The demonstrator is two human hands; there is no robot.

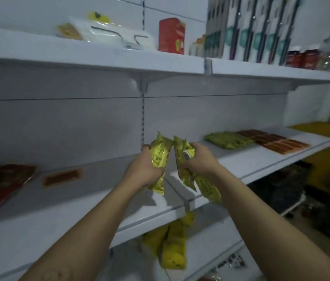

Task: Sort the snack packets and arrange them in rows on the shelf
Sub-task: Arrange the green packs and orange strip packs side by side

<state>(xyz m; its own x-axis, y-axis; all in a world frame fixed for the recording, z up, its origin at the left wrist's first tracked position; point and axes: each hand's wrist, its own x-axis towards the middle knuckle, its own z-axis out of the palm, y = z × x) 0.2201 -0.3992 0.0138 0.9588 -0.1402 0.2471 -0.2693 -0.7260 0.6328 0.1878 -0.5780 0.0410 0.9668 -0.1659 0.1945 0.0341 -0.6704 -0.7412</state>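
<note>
Both my hands are raised over the middle white shelf. My left hand grips one yellow snack packet that stands nearly upright. My right hand holds a bunch of yellow packets whose lower ends hang down past the shelf's front edge. The two bundles almost touch at their tops. More yellow packets lie in a heap on the shelf below. A green packet pile and a row of brown packets lie on the right half of the middle shelf.
Dark red packets and a small brown packet lie on the left of the middle shelf. The upper shelf carries a red box, white bags, tall boxed items and jars. Dark goods sit low at right.
</note>
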